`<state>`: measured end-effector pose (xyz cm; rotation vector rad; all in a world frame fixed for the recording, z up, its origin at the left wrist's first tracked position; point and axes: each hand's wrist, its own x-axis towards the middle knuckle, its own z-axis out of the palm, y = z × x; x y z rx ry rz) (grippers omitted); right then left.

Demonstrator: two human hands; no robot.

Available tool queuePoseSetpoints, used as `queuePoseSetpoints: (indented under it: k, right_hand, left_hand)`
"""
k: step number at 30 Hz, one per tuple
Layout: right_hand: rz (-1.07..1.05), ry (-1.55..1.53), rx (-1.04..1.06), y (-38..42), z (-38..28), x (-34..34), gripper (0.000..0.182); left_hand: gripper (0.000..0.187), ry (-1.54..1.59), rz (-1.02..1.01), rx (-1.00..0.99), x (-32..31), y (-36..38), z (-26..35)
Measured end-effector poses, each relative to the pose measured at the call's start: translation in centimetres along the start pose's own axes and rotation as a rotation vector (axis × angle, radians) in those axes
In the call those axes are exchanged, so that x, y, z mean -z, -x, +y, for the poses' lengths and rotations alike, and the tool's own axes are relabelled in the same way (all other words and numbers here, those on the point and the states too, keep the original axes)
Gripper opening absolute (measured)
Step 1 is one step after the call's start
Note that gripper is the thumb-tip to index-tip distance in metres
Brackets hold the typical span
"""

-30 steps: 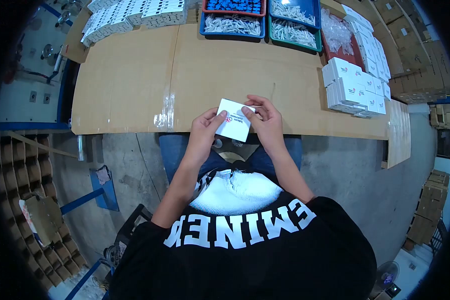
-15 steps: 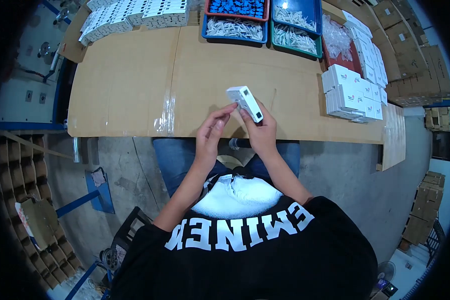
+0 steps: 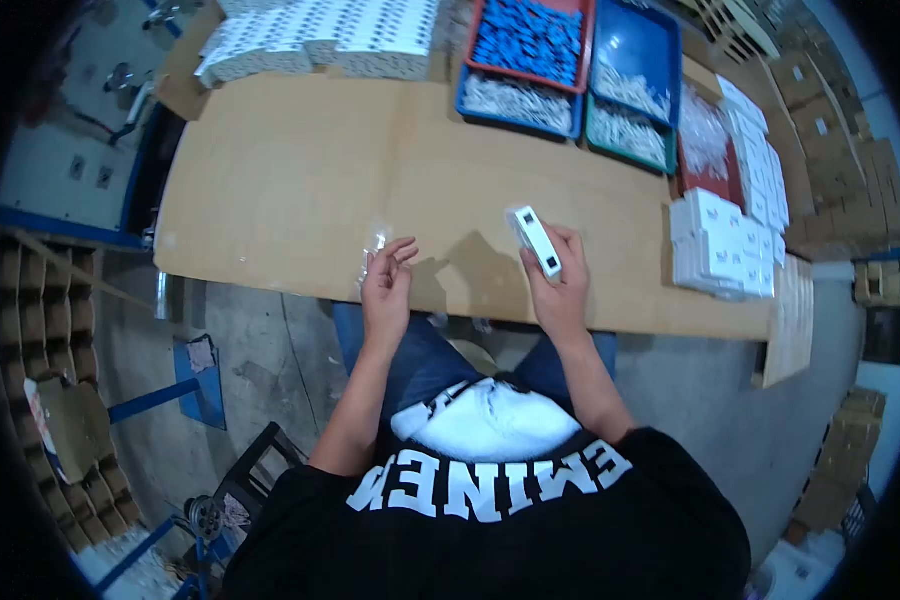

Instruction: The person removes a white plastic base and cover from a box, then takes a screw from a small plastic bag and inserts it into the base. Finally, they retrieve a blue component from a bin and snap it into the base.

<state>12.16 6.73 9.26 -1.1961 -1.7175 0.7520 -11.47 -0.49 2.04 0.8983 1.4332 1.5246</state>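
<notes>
My right hand [image 3: 564, 285] grips a small white rectangular device [image 3: 537, 240] over the front of the table. Its narrow side faces up and shows a dark square opening near each end. Clear plastic or a shiny edge shows on the device's left side. My left hand [image 3: 387, 285] is apart from it, palm turned inward, with fingers loosely bent, spread and holding nothing. It hovers by a strip of clear tape [image 3: 378, 240] on the cardboard-covered table [image 3: 280, 180].
Trays of blue parts [image 3: 526, 45] and white parts [image 3: 517, 101] stand at the back. White boxes [image 3: 715, 240] are stacked at right, beside a red tray with clear plastic bags [image 3: 703, 140]. Rows of white boxes [image 3: 320, 35] line the back left.
My left hand has let go of the device and moved left, fingers opening. My right hand keeps hold of the device, now further right in view. The view has shifted, with the table lower.
</notes>
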Motion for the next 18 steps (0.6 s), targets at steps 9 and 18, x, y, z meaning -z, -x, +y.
queuePoseSetpoints:
  k: [9, 18]
  right_hand:
    - [-0.449, 0.227, -0.114, -10.5, -0.8, -2.8, 0.035]
    - [-0.206, 0.104, 0.345, -29.7, -2.8, -16.7, 0.029]
  left_hand:
    - [0.054, -1.094, 0.229, -0.382, 8.8, -8.2, 1.6]
    - [0.03, -0.668, 0.325, -0.291, 9.0, -8.7, -0.5]
